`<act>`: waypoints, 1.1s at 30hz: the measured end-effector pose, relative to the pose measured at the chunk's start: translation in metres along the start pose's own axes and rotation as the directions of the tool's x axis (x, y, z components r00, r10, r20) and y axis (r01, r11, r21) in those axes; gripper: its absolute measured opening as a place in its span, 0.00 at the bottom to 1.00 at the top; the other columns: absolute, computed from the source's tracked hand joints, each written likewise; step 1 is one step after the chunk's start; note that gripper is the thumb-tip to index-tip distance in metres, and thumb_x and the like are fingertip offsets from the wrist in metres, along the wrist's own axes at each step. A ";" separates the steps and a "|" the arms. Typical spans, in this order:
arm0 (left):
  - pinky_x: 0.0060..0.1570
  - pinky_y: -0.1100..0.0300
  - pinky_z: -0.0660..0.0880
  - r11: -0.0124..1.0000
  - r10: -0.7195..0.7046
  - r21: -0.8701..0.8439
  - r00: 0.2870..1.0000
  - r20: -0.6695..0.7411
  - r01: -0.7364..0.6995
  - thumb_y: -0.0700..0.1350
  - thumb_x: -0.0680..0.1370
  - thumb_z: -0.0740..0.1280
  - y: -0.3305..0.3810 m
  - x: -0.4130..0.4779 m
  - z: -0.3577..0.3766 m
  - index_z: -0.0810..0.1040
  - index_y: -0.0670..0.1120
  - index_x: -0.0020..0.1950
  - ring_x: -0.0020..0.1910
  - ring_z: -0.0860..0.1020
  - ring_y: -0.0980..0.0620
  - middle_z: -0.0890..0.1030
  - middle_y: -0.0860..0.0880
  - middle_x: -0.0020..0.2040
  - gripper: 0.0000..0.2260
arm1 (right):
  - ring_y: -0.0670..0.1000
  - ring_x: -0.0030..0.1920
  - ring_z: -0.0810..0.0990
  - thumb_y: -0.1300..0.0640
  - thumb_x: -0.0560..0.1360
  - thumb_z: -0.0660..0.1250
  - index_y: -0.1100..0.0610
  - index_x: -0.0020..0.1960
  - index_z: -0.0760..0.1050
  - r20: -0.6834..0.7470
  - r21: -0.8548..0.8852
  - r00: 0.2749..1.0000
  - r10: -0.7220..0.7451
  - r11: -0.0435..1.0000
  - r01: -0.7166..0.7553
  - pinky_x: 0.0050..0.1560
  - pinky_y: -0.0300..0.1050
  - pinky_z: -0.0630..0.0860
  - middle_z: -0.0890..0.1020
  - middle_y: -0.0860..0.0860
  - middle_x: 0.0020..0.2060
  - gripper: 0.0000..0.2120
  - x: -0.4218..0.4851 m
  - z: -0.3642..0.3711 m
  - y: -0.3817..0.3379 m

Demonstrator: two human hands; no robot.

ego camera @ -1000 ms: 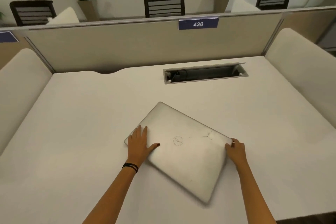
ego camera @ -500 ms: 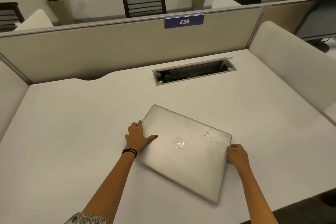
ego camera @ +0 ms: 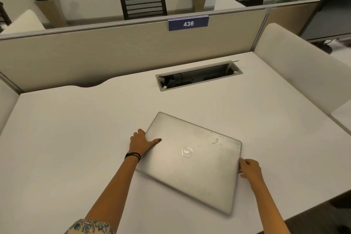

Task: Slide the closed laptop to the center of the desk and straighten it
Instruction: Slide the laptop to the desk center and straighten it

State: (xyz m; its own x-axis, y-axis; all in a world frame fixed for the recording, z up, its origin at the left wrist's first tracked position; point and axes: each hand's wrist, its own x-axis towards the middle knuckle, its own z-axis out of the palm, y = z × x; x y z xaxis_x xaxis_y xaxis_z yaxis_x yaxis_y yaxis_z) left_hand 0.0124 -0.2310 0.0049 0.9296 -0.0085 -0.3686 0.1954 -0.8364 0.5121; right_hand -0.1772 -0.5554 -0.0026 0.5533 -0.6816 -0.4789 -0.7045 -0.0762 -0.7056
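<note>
Sitting skewed on desk (ego camera: 76, 138): closed silver laptop (ego camera: 201, 173), scuffed nr corner.

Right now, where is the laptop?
In the head view, the closed laptop lies crooked on the white desk, held between the left hand and right hand, nearer the person than the open cable box.

Silver laptop (ego camera: 191, 159) on white desk (ego camera: 76, 129) (blue sign (ego camera: 188, 23), white digits).

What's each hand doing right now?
Left hand: grips the laptop at its left edge, thumb on the lid.
Right hand: holds the laptop's right edge.
</note>
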 end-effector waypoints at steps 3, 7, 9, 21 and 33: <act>0.59 0.51 0.71 0.997 -0.027 0.068 0.999 0.032 0.025 0.65 0.67 0.71 0.002 0.004 -0.004 0.70 0.36 0.57 0.59 0.72 0.40 0.74 0.39 0.58 0.35 | 0.59 0.38 0.78 0.60 0.78 0.60 0.77 0.51 0.75 -0.013 0.037 1.000 0.002 0.999 -0.001 0.42 0.51 0.77 0.83 0.68 0.44 0.17 -0.002 -0.001 0.001; 0.58 0.51 0.73 0.997 -0.061 0.047 0.996 0.072 0.057 0.64 0.68 0.71 0.001 0.005 -0.008 0.72 0.36 0.55 0.58 0.75 0.40 0.77 0.39 0.56 0.33 | 0.59 0.38 0.78 0.59 0.78 0.60 0.78 0.52 0.74 -0.013 0.059 1.000 0.017 0.998 -0.016 0.46 0.54 0.78 0.82 0.69 0.47 0.19 -0.002 0.000 -0.001; 0.56 0.50 0.73 0.997 -0.064 0.043 0.995 0.081 0.061 0.64 0.68 0.71 -0.001 0.005 -0.009 0.72 0.37 0.48 0.55 0.76 0.39 0.78 0.41 0.51 0.29 | 0.59 0.39 0.78 0.58 0.78 0.59 0.77 0.53 0.74 -0.011 0.082 0.999 0.041 0.996 -0.040 0.48 0.55 0.78 0.82 0.68 0.46 0.20 -0.002 0.000 -0.004; 0.27 0.59 0.58 0.999 -0.038 -0.007 0.999 0.029 0.039 0.59 0.72 0.70 -0.029 -0.022 -0.008 0.57 0.45 0.28 0.26 0.62 0.53 0.63 0.50 0.27 0.27 | 0.54 0.31 0.73 0.58 0.79 0.58 0.70 0.51 0.76 0.097 0.191 0.984 0.150 0.967 -0.166 0.32 0.43 0.71 0.76 0.56 0.32 0.15 0.003 -0.004 -0.016; 0.29 0.61 0.61 0.982 -0.152 -0.123 0.984 -0.095 0.140 0.56 0.77 0.63 -0.075 -0.103 0.016 0.60 0.47 0.32 0.30 0.66 0.52 0.67 0.51 0.31 0.21 | 0.52 0.31 0.72 0.59 0.77 0.61 0.64 0.40 0.74 0.180 0.185 0.975 0.131 0.969 -0.164 0.31 0.42 0.69 0.75 0.56 0.32 0.11 0.015 0.002 -0.023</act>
State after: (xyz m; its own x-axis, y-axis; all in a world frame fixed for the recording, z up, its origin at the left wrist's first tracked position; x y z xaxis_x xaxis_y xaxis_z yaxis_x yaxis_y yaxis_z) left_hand -0.1032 -0.1757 -0.0079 0.9143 0.1712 -0.3670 0.3608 -0.7557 0.5465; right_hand -0.1519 -0.5625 0.0058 0.5272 -0.5432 -0.6534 -0.6912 0.1732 -0.7016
